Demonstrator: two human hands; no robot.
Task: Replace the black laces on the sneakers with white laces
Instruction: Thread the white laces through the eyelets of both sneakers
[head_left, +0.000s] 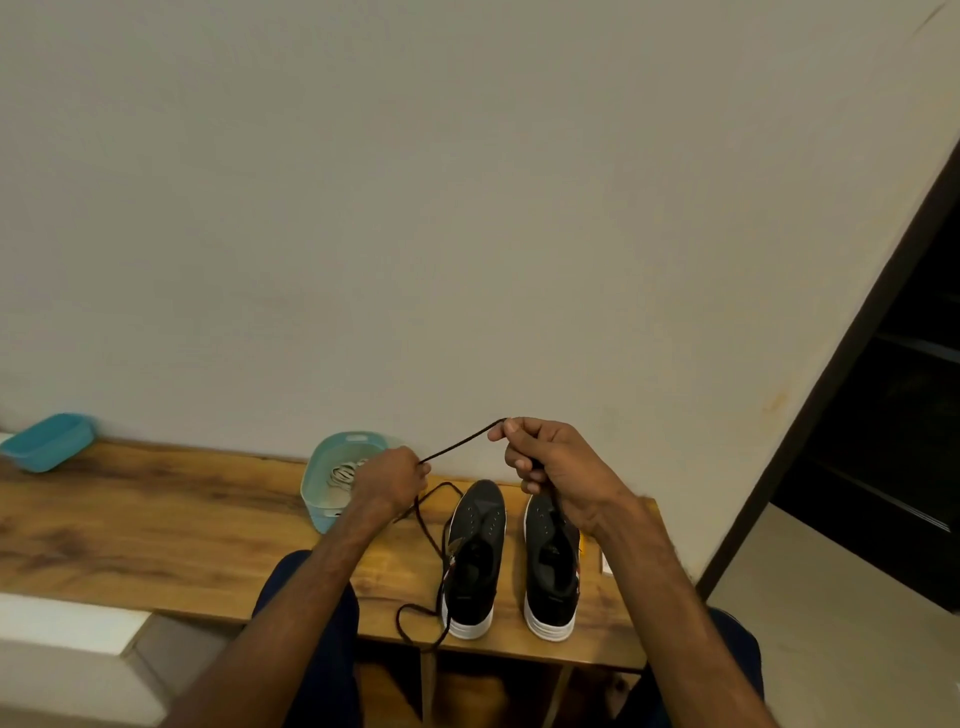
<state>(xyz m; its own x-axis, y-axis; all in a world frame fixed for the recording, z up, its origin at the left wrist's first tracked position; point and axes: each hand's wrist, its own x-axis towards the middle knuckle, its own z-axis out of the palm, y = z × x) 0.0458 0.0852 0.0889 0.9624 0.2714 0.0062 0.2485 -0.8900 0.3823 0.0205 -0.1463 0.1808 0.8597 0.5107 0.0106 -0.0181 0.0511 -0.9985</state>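
Head view: your left hand (392, 480) is curled tight around the black lace (457, 442). Your right hand (556, 467) pinches it between thumb and forefinger a little higher, so a short run is drawn straight between the two, above the tabletop (156, 525). From your left hand the rest drops in loose curves beside the left sneaker (475, 551) and ends in a loop near the tabletop's front edge, with a bit hanging over it. A dark strand also drops under your right hand toward the right sneaker (550, 571); whether it is threaded there cannot be told. Both sneakers stand side by side, toes to the wall, and the eyelets that show look bare. The white laces (345, 474) lie coiled in the pale tub (311, 493) just behind your left hand. A blue box (49, 441) sits well apart at the far left.

The lace looks light, thin and limp. It will hold no shape, will likely knot on itself if bunched, and can slide through a slack grip. Best take it near a tip, where the stiffened end should give you something to pinch, and gather it hand over hand. The white laces should handle the same, so lift one by an end, not from the middle of the coil.
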